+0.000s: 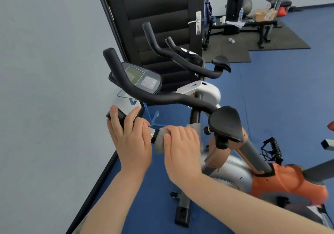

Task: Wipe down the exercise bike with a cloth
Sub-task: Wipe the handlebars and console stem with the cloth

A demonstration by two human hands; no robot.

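At the near left handlebar (115, 116) of the exercise bike (233, 176), tight against the grey wall (50, 89): left hand (130, 136) wraps the black grip end, fingers curled over it. Right hand (182, 147) clutches a grey cloth (160, 139) round the bar just beside. Console (142, 78) sits beyond, far left. Blue floor (271, 98) lies open to the right. Second bike (198, 82) stands behind, before a black door (153, 16). Weight bench (253, 25) far right.
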